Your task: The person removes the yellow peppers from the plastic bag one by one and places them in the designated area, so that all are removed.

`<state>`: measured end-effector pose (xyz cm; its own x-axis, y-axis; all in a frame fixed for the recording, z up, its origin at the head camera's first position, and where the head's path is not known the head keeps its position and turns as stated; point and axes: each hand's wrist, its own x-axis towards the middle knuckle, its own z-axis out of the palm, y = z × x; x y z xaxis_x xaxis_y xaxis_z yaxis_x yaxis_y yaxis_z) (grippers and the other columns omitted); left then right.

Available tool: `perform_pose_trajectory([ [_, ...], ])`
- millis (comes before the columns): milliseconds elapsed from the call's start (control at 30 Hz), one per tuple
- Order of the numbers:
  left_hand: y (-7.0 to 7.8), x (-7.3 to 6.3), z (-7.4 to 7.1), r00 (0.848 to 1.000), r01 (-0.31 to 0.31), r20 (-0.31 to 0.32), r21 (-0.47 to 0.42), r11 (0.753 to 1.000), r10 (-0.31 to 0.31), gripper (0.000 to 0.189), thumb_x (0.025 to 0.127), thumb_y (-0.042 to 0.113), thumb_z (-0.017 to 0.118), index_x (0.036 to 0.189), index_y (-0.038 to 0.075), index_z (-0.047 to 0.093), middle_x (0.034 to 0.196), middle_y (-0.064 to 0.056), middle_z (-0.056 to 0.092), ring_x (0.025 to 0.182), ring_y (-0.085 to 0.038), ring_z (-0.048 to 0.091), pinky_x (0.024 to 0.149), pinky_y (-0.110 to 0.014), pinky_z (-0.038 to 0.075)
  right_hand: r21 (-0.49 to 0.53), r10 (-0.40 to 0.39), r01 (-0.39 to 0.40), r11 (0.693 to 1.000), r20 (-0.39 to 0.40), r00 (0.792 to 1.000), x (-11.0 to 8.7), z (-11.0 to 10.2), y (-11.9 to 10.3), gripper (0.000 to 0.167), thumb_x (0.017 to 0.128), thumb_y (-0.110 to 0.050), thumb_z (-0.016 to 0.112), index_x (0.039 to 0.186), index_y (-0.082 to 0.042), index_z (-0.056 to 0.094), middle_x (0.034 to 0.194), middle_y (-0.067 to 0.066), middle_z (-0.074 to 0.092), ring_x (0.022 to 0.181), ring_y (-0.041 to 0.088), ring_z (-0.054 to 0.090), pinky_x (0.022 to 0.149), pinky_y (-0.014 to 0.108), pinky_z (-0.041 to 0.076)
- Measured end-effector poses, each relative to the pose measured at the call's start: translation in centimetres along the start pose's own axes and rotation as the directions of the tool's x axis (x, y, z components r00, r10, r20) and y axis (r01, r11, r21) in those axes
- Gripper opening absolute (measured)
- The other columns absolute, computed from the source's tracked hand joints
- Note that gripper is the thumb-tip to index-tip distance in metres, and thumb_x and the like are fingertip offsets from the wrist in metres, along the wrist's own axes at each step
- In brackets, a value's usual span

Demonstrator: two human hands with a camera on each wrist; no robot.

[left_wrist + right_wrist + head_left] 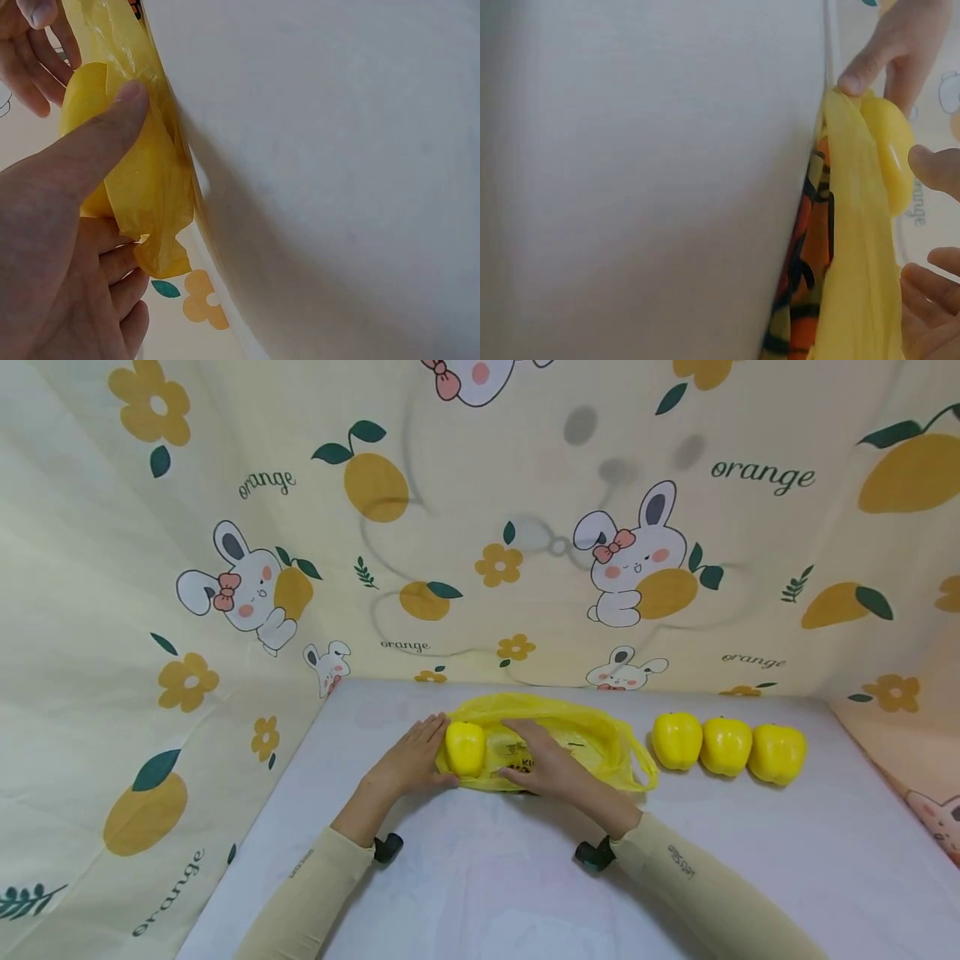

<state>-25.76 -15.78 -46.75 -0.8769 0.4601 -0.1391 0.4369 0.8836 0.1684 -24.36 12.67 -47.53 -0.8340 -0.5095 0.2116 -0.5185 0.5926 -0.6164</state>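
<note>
A yellow plastic bag with dark print lies on its side on the table, its mouth spread. One yellow bell pepper sits at the bag's left end. My left hand holds that end, the thumb across the bag's near side and the fingers round behind. Over the middle of the bag is my right hand, thumb and fingers spread apart with nothing between them. In the right wrist view the pepper shows above the bag's near edge, close to the right thumb.
Three more yellow bell peppers, a left one, a middle one and a right one, stand in a row right of the bag. A loop handle of the bag points toward them. Printed cloth walls the white table behind and at the sides.
</note>
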Motion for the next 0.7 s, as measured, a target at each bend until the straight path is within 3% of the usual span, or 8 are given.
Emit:
perform_pose_trajectory([
  [333,0.0,0.1,-0.3,1.000,0.010,0.005,0.002,1.000,-0.010,0.110,0.097,0.058,0.075,0.171,0.002,0.017,0.180,-0.014,0.012,0.167,-0.029,0.009,0.136,-0.042,0.004,-0.003,0.044,-0.044,0.999,0.043,0.998,1.6,1.3,-0.7,0.084,0.097,-0.031,0.084,0.164,-0.007,0.041,0.165,0.016,0.046,0.151,0.037,0.045,0.125,0.058,0.039],
  [700,0.0,0.1,-0.1,1.000,-0.002,0.000,-0.003,1.000,0.002,0.109,0.097,0.056,0.076,0.171,0.000,0.018,0.180,-0.015,0.013,0.167,-0.030,0.010,0.136,-0.043,0.005,-0.005,0.027,-0.027,1.000,0.077,0.997,2.7,2.1,-0.9,0.088,0.096,-0.031,0.085,0.164,-0.003,0.039,0.165,0.018,0.044,0.151,0.036,0.045,0.127,0.054,0.037],
])
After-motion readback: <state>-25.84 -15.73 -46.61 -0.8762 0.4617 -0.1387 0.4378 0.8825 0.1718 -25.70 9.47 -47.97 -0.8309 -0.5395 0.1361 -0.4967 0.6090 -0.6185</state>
